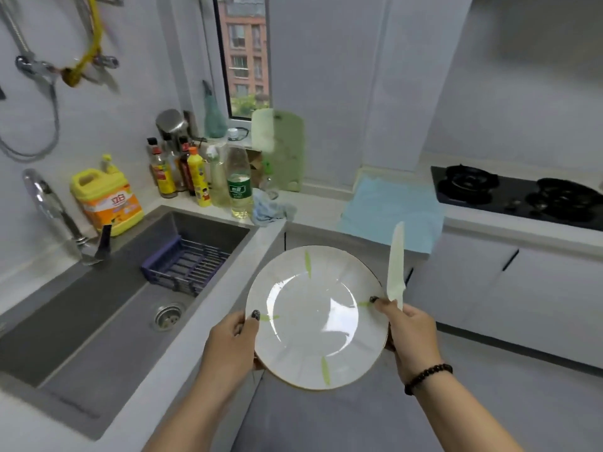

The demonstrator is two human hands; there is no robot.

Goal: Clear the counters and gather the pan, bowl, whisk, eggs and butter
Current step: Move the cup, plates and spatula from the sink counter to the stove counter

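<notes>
Plate (316,318): between both hands.
Left hand (231,340): thumb over rim, gripping.
Right hand (411,334): pinches rim, holds knife (395,265) upright.

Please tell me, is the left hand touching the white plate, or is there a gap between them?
Touching. In the head view the left hand grips the rim of the plate: its thumb lies on the upper face at the left edge.
</notes>
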